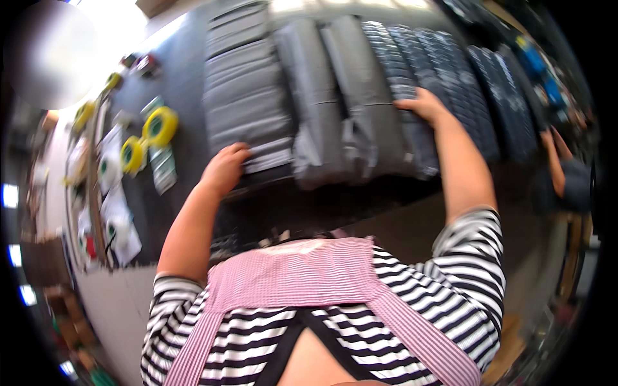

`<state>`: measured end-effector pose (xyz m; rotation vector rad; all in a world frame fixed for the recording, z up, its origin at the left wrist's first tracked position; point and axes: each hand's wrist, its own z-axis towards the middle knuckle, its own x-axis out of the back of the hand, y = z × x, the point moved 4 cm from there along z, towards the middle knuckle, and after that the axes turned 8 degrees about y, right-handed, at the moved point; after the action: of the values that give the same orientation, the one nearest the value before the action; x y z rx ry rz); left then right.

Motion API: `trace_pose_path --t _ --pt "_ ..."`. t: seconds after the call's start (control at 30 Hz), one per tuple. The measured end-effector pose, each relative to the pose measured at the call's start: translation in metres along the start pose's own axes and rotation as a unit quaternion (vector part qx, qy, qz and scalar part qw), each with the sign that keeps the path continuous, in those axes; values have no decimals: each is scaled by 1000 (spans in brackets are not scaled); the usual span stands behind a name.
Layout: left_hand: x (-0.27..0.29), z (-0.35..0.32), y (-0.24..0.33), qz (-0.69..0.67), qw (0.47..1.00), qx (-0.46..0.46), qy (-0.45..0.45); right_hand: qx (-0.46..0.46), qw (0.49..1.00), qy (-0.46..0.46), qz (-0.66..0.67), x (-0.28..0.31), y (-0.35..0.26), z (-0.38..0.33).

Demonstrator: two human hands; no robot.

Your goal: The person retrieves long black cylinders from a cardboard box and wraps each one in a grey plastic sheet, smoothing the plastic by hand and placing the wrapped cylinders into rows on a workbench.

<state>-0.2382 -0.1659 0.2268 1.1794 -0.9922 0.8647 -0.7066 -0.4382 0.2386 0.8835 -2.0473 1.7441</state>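
My left hand (225, 168) is at the near left corner of a long row of overlapping grey folded pieces (248, 96), perhaps cloth or plastic. Its fingers curl against the row's side. Further right, my right hand (426, 106) rests on a dark, glossy folded row (402, 71), thumb stretched left and apart from the fingers. Between the hands lie two long grey wrapped bundles (315, 96), (364, 90), side by side, with loose folds at their near ends. The far fingers of my right hand are partly hidden.
More dark glossy rows (460, 83) lie to the right on the dark table (183, 83). Yellow tape rolls (161, 127) and white packets (119, 219) are on the left. At the far right another person's arm (555, 161) shows. A pink striped apron (290, 273) covers my front.
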Motion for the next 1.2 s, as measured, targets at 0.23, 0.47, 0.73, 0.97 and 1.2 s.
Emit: trace_pose_path --t 0.23,0.47,0.73,0.97,1.2 --pt "13 -29 -24 -58 998 -7 -10 34 975 -3 218 47 -56 -134" --pt "7 -42 -45 -85 993 -71 -40 61 951 12 303 -46 -103 -299" --pt "-46 -29 -96 -526 837 134 66 115 962 -149 197 -210 -82 -380" --pt "-23 -41 -94 -467 868 150 74 66 988 -120 76 -230 -78 -414" --pt "-33 -38 -112 -541 813 174 124 -22 981 -138 132 -231 -89 -426"
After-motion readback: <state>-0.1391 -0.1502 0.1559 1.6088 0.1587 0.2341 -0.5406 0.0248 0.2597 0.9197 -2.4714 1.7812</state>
